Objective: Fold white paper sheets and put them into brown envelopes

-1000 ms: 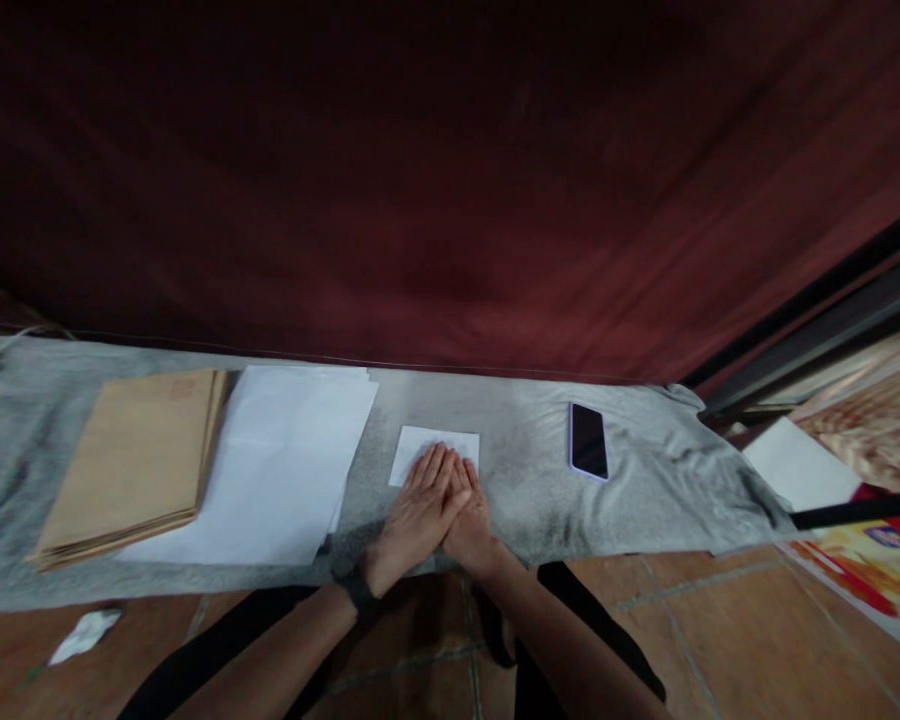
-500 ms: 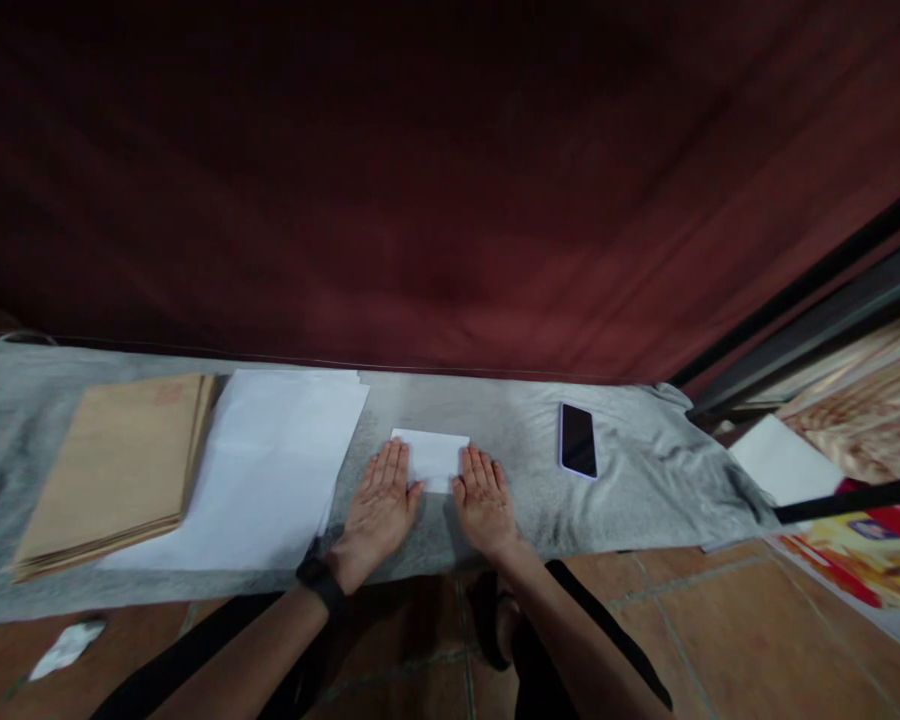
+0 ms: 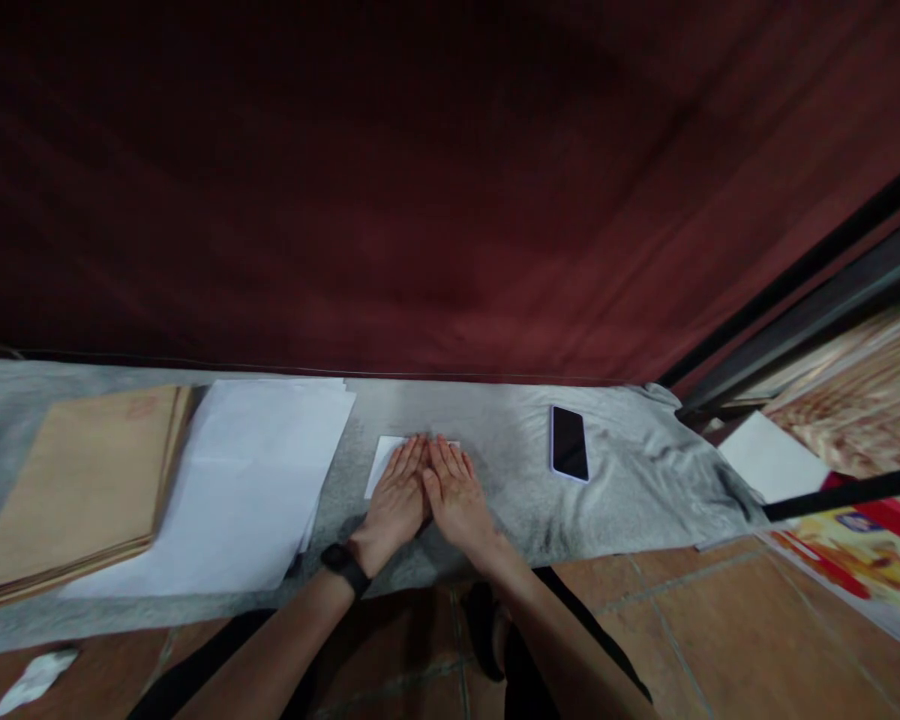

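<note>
Left hand (image 3: pixel 394 503) and right hand (image 3: pixel 457 503) lying flat, palms down, grip holding nothing; small white paper (image 3: pixel 379 465) lying beneath both, on grey cloth (image 3: pixel 525 500). Uneven pressing could be skewing paper; cloth bunching underneath could be creasing it.

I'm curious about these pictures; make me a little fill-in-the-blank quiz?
1. The left hand and right hand rest on small ____ paper.
2. The phone lies to the hands' ____.
3. The wristband circles the ____ wrist.
4. The stack partly covering the large sheets is ____ in colour.

Missing: white; right; left; brown.
</note>
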### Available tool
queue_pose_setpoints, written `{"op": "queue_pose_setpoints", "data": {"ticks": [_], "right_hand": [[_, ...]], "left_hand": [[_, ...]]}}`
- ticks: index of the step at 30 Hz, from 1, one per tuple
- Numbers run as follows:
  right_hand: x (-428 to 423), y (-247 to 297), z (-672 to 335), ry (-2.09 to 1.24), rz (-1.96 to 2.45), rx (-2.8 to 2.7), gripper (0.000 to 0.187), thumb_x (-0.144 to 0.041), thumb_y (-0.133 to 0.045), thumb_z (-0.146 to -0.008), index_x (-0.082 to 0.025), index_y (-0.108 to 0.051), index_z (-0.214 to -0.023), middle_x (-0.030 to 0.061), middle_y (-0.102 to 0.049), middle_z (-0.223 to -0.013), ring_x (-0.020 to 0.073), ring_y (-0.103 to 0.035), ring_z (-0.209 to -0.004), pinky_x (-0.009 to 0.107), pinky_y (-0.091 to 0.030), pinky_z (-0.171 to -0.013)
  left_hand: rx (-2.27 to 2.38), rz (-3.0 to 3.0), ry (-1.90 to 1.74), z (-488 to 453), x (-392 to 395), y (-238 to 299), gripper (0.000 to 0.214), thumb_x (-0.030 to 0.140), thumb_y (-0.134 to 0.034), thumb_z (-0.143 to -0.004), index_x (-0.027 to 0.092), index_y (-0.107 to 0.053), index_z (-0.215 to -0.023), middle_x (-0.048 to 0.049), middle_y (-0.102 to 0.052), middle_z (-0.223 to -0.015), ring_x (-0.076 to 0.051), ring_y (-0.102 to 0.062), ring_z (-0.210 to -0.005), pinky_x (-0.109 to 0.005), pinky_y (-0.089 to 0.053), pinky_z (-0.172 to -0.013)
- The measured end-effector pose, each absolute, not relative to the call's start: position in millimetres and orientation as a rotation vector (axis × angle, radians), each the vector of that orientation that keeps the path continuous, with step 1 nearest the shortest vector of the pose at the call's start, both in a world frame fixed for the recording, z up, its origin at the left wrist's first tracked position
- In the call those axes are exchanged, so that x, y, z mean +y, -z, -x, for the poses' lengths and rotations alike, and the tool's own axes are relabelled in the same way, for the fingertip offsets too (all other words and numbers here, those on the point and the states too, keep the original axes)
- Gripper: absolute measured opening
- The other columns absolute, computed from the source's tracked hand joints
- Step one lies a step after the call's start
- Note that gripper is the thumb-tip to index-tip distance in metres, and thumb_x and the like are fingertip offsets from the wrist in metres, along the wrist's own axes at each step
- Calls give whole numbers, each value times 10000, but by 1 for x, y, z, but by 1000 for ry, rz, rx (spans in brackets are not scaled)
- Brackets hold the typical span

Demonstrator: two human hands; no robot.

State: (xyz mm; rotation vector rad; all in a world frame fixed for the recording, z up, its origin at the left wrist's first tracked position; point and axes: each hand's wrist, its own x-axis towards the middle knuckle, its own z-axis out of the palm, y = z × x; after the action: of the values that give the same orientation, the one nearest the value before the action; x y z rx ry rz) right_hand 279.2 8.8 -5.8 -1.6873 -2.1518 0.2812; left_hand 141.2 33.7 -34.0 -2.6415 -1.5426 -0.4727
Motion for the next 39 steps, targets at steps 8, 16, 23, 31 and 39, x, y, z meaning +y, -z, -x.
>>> {"op": "queue_pose_setpoints", "data": {"ticks": [8, 16, 23, 31, 39], "right_hand": [[17, 25, -280, -267, 1699, -2213, 540, -388, -271, -1088, -152, -347, -1568, 89, -380, -1607, 213, -317, -1513, 459, -245, -1246], [12, 35, -292, -53, 1737, -2178, 564, -414, -347, -1072, -130, -374, -1558, 119, -385, -1603, 264, -369, -1484, 462, -253, -1224], [11, 25, -302, 7, 1884, -2009, 517, -341, -439, -1031, -89, -485, -1480, 184, -517, -1509, 307, -460, -1388, 470, -347, -1144], [22, 14, -302, -309, 1956, -1741, 329, -241, -494, -930, -165, -699, -1176, 131, -743, -1026, 240, -697, -918, 330, -514, -826], [41, 0, -309, -1063, 1540, -1185, 144, -343, -621, -771, -213, -667, -727, -38, -631, -603, 151, -586, -589, 240, -447, -566]], "left_hand": [[-1643, 2636, 352, -139, 38, 36, 593, 161, -290, -955, 17, -394, -1521, -186, -365, -1609, -256, -272, -1528, -443, -245, -1257], [-1769, 2543, 412, -117, 37, 34, 605, 293, -249, -1013, -7, -378, -1522, -199, -342, -1613, -265, -241, -1539, -447, -219, -1260], [-1881, 2481, 392, -108, 35, 33, 627, 344, -256, -1020, -6, -366, -1529, -202, -330, -1618, -271, -243, -1539, -453, -211, -1260], [-1865, 2471, 499, -109, 35, 35, 624, 360, -273, -1016, 18, -373, -1528, -211, -347, -1608, -276, -269, -1530, -474, -258, -1240], [-1906, 2483, 575, -113, 33, 23, 637, 409, -307, -1023, 23, -365, -1526, -236, -368, -1595, -305, -259, -1532, -530, -205, -1249]]}}
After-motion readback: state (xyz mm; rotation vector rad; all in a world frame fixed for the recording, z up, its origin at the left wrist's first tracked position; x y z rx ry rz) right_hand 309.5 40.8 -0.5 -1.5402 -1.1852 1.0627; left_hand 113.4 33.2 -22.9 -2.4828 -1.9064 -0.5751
